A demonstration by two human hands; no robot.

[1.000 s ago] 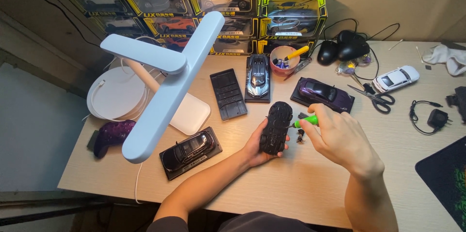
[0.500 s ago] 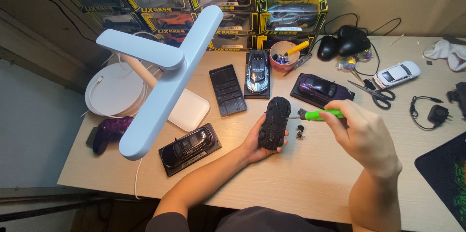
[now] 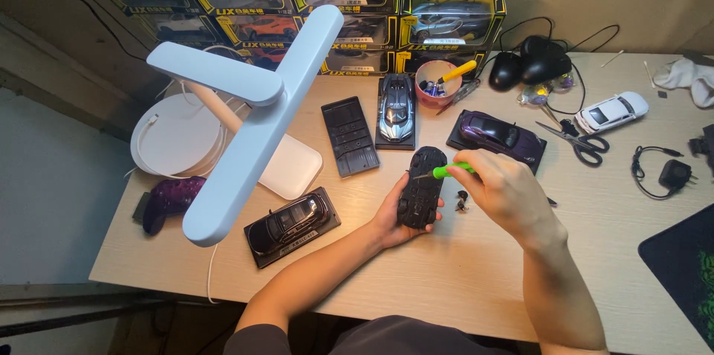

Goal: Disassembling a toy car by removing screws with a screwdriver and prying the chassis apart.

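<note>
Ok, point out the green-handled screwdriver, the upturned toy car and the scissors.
green-handled screwdriver [image 3: 451, 170], head view, on its green handle.
upturned toy car [image 3: 421, 188], head view, middle of its black underside.
scissors [image 3: 587, 144], head view, near the handle loops.

A black toy car lies belly-up in a left hand just above a wooden desk, its dark underside facing the ceiling, nose pointing away toward the stacked boxes. A green-handled screwdriver, gripped in the right hand, angles down with its tip on the chassis. Two small dark bits, possibly screws, rest on the desk just beside the car.
</note>
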